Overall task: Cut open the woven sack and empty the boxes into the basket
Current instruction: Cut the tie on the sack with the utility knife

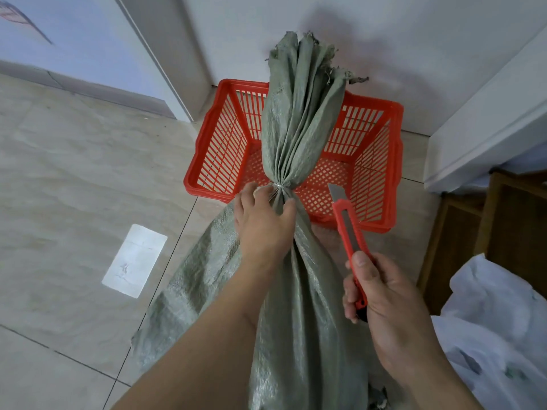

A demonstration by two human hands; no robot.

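A grey-green woven sack (299,306) stands upright in front of me, its neck bound by a thin white tie (278,185). The loose top of the sack fans up above the tie. My left hand (263,220) grips the neck just under the tie. My right hand (381,288) holds a red utility knife (349,232) with its blade out, the tip a little to the right of the tie and apart from the sack. Behind the sack sits a red plastic basket (393,161), with nothing visible inside. The boxes are hidden in the sack.
The basket stands in a corner against a white wall. A wooden piece of furniture (485,232) is at the right, with white plastic bags (497,321) in front of it. A white rectangular patch (134,260) lies on the tiled floor at the left.
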